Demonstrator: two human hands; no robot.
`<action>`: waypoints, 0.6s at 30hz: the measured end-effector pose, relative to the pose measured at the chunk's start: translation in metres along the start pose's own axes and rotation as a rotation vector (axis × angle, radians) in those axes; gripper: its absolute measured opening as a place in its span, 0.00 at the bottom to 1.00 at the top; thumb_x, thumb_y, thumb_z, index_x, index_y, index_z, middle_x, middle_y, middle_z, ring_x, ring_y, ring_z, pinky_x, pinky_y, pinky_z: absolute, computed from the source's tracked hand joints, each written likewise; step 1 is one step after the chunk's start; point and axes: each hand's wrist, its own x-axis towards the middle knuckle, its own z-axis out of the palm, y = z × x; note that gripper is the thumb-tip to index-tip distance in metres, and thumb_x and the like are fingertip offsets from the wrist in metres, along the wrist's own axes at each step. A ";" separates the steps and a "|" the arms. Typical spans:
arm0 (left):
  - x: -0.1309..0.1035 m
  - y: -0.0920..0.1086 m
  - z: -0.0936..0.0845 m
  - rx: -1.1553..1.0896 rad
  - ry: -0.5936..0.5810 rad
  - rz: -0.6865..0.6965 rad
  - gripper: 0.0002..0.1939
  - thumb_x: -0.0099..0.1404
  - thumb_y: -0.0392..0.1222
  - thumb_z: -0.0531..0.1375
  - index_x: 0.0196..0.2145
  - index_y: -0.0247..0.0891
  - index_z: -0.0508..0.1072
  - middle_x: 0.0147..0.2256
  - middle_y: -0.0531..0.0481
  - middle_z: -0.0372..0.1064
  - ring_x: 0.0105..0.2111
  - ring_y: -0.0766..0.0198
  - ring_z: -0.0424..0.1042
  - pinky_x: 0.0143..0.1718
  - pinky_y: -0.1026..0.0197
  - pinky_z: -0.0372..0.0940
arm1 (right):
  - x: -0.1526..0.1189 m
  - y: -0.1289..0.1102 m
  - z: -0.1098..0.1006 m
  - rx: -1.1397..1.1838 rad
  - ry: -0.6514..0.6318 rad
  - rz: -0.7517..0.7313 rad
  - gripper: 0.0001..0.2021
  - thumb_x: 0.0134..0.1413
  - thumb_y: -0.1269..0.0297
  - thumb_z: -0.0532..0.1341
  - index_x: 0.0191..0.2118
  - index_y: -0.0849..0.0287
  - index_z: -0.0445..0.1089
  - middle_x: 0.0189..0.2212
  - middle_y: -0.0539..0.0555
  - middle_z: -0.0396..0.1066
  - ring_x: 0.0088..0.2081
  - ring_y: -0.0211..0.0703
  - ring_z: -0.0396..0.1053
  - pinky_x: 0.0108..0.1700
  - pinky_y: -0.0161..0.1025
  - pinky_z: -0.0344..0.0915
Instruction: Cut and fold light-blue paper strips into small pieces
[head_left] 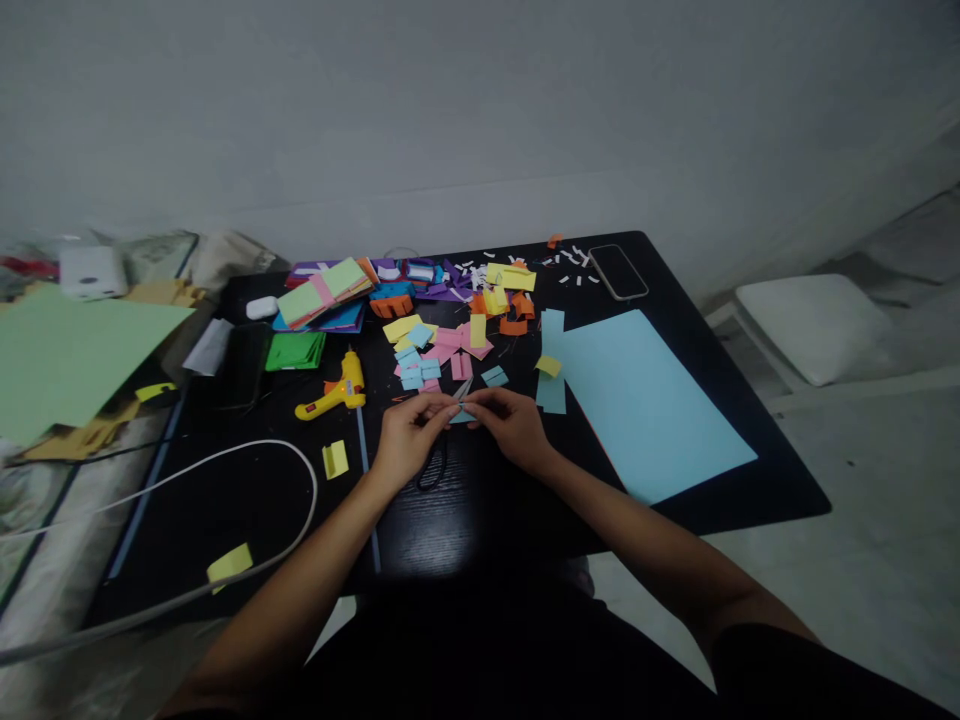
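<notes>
Between my two hands is a small piece of light blue paper [463, 414], pinched at its upper edge from both sides. My left hand [415, 430] grips its left end with thumb and fingers closed. On the other end, my right hand [510, 425] is closed the same way. A pair of scissors [463, 389] lies just behind and under the hands; its blades point away and a dark handle loop shows below. Past the fingertips lie small folded blue pieces [420, 372] and pink pieces [450, 345].
A yellow glue gun [337, 388] lies left of my hands, near green folded paper [295, 350]. Large light blue sheets [649, 400] cover the right side. A phone [617, 272] rests at the back right. A white cable [300, 455] loops across the left. Paper scraps [465, 280] litter the back.
</notes>
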 end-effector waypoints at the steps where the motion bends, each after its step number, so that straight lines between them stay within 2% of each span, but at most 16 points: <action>1: 0.000 0.000 0.000 0.010 0.003 0.007 0.08 0.64 0.45 0.68 0.36 0.39 0.81 0.32 0.51 0.80 0.26 0.66 0.74 0.30 0.64 0.70 | 0.000 0.000 0.000 -0.036 0.001 -0.023 0.10 0.55 0.54 0.70 0.37 0.54 0.79 0.35 0.51 0.81 0.37 0.47 0.78 0.40 0.43 0.78; 7: 0.000 0.001 -0.001 0.102 0.006 0.051 0.08 0.66 0.45 0.66 0.36 0.38 0.81 0.31 0.51 0.78 0.28 0.66 0.73 0.32 0.64 0.68 | 0.000 -0.002 -0.001 -0.171 -0.016 -0.162 0.06 0.61 0.60 0.65 0.38 0.55 0.77 0.36 0.51 0.80 0.39 0.45 0.78 0.47 0.43 0.74; 13: 0.002 0.005 -0.003 0.122 0.028 0.071 0.09 0.67 0.46 0.65 0.37 0.38 0.80 0.32 0.50 0.79 0.28 0.65 0.74 0.33 0.63 0.69 | 0.001 -0.003 -0.004 -0.134 0.005 -0.124 0.10 0.58 0.56 0.67 0.41 0.56 0.77 0.39 0.54 0.80 0.41 0.47 0.78 0.47 0.44 0.74; 18: 0.001 0.001 -0.003 0.134 0.026 0.091 0.07 0.67 0.45 0.65 0.37 0.39 0.80 0.34 0.50 0.79 0.29 0.65 0.74 0.33 0.63 0.68 | 0.003 -0.004 -0.004 -0.192 0.024 -0.096 0.10 0.58 0.55 0.67 0.35 0.56 0.77 0.32 0.52 0.80 0.36 0.45 0.77 0.42 0.42 0.73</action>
